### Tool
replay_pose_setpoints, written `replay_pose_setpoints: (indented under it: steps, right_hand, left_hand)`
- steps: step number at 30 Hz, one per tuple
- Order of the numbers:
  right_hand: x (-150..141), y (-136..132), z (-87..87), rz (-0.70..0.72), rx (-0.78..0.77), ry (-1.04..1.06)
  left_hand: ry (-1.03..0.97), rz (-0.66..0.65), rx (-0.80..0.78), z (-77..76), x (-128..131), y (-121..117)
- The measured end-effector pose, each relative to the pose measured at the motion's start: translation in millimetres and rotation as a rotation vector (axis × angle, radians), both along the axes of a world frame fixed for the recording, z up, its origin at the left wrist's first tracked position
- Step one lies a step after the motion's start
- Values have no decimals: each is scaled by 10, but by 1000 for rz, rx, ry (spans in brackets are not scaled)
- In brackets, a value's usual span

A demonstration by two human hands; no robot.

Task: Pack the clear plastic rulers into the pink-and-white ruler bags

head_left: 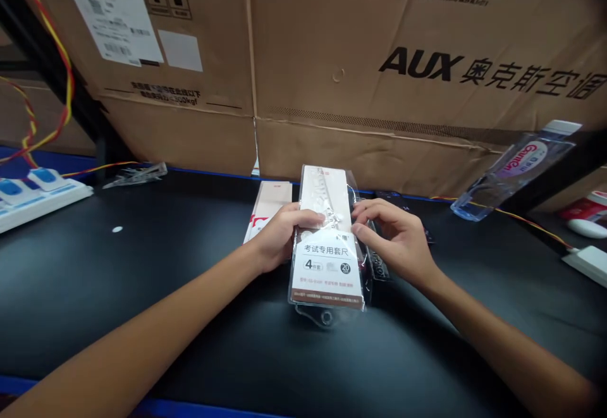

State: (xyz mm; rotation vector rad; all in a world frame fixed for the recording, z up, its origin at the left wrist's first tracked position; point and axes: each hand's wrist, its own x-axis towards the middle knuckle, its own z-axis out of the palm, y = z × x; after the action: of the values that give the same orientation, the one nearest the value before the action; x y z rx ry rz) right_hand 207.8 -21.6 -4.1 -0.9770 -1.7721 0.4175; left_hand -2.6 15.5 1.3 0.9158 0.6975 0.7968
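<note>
A boxed ruler set in a transparent plastic sleeve lies upright on the black desk, with a white and brown label reading 4-piece exam set. My left hand grips its left edge, with the fingers across the front. My right hand holds the right edge, with the fingertips on the sleeve. Behind my left hand stands a pale packet with red print, partly hidden. A dark flat item lies under the ruler set's right side.
Large cardboard boxes stand along the back of the desk. A white power strip and red-yellow wires are at the left. At the right are a plastic water bottle, a white mouse and a white adapter.
</note>
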Motion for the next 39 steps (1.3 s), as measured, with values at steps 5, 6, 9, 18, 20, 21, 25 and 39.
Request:
replay_pose_setpoints:
  steps: [5,6,9,18,20,21,25,39]
  right_hand:
    - [21,36,-44,32,-127,114]
    - [21,36,-44,29,-151,123]
    - [10,31,-29,24,-219,154]
    - [-5,32,-76,107,-384,327]
    - [0,41,-97,124,-442,349]
    - [1,45,-100,127,-465,348]
    - [-7,50,-81,110,-563,282]
    - [104,110,-6,-51,-442,202]
  left_hand:
    - [9,-64,78,-40,-9,24]
    - [5,-86,89,-47,-13,24]
    - [-6,-145,116,-63,-28,26]
    - [32,-220,153,-84,-31,24]
    - [52,-228,155,-84,-30,25]
    - [68,-229,165,-86,-31,26]
    - [150,-224,253,-97,-32,30]
    - [110,-169,174,-86,-70,90]
